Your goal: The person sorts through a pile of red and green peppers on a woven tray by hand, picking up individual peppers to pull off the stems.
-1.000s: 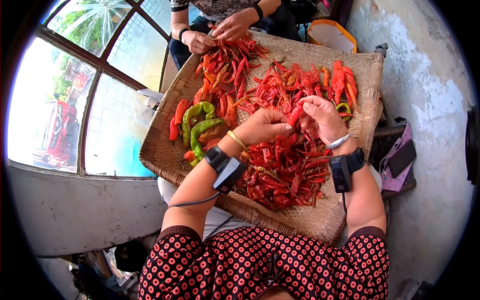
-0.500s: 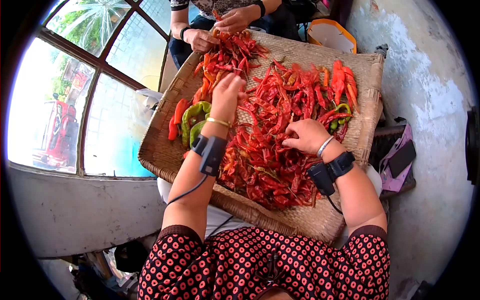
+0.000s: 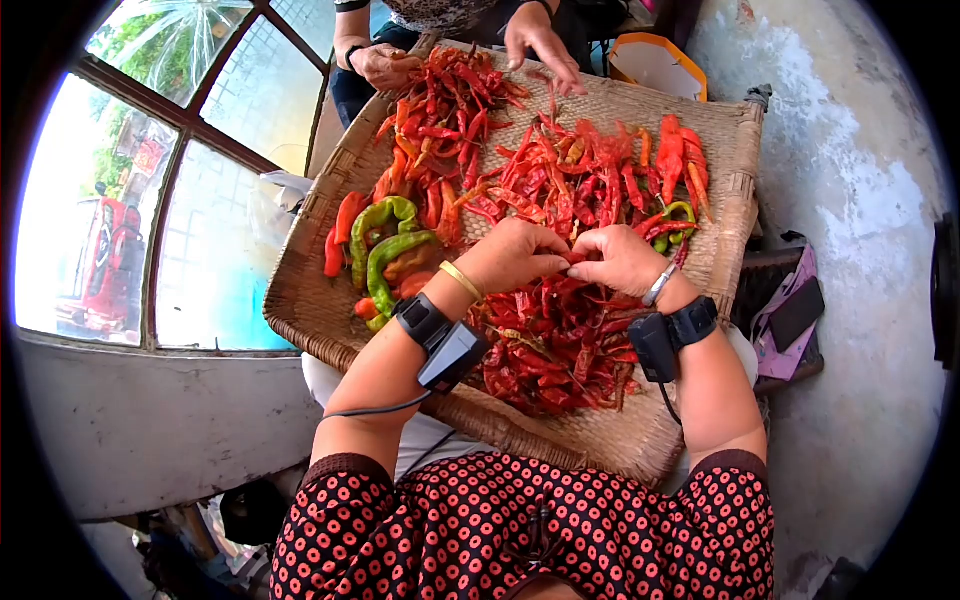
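Nearest the camera is the person's red-and-black dotted blouse [image 3: 520,530], and from it both forearms reach up over the near rim of a wide, shallow woven straw tray [image 3: 610,440], each wrist carrying a black strapped device with a cable. The left hand [image 3: 510,255] and the right hand [image 3: 622,260] meet over the middle of the tray, fingertips pinched together on a small red dried chilli [image 3: 577,260] held between them just above the heap; how much of it each hand grips is hidden by the curled fingers. Under and around the hands lies a dense pile of dark red dried chillies [image 3: 555,345], which fills the near centre of the tray. To the left of the left wrist sit a few curved green peppers [image 3: 385,245] among orange ones, close to the tray's left rim. Farther off, a looser spread of brighter red and orange chillies [image 3: 560,165] covers the far half. At the far rim another person's two hands [image 3: 535,40] rest on the chillies. To the right, beside the tray, a dark phone [image 3: 797,312] lies on purple cloth, and an arched window [image 3: 190,150] fills the left.
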`<state>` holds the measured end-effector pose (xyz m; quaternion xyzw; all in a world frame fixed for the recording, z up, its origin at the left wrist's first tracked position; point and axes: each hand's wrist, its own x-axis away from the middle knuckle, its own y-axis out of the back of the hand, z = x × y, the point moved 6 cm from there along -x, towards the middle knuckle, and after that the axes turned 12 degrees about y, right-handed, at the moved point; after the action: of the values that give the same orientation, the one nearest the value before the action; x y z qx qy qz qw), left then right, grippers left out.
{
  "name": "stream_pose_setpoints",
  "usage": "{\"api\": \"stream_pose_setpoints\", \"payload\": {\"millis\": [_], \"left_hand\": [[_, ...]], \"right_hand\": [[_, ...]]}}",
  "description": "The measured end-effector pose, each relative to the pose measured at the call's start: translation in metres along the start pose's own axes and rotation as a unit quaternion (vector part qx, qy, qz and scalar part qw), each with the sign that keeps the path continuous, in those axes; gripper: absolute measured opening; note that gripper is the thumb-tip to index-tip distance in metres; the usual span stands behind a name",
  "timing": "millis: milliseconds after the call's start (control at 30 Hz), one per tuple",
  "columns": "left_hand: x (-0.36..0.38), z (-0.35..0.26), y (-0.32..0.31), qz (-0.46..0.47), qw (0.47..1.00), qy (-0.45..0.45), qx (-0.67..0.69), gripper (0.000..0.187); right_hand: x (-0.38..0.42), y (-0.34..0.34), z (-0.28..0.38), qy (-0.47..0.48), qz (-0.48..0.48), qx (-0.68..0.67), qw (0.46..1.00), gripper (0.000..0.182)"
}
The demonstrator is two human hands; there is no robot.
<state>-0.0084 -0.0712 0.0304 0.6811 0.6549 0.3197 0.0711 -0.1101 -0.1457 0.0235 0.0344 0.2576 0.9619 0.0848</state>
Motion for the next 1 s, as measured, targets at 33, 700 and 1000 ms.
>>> {"api": "stream_pose_setpoints", "payload": {"millis": [33, 700, 1000], "left_hand": [[0.001, 0.0, 0.003, -0.013, 1.0, -0.002, 0.019, 0.017], [-0.009, 0.017, 0.024, -0.088, 0.973, 0.044, 0.208, 0.022], [-0.015, 0.017, -0.038, 0.084, 0.938, 0.112, 0.317, 0.019]], "right_hand": [[0.0, 0.002, -0.003, -0.001, 0.0, 0.0, 1.0, 0.02], [0.005, 0.038, -0.009, 0.044, -0.255, 0.002, 0.966, 0.012], [0.004, 0.022, 0.023, 0.129, -0.303, 0.031, 0.944, 0.014]]}}
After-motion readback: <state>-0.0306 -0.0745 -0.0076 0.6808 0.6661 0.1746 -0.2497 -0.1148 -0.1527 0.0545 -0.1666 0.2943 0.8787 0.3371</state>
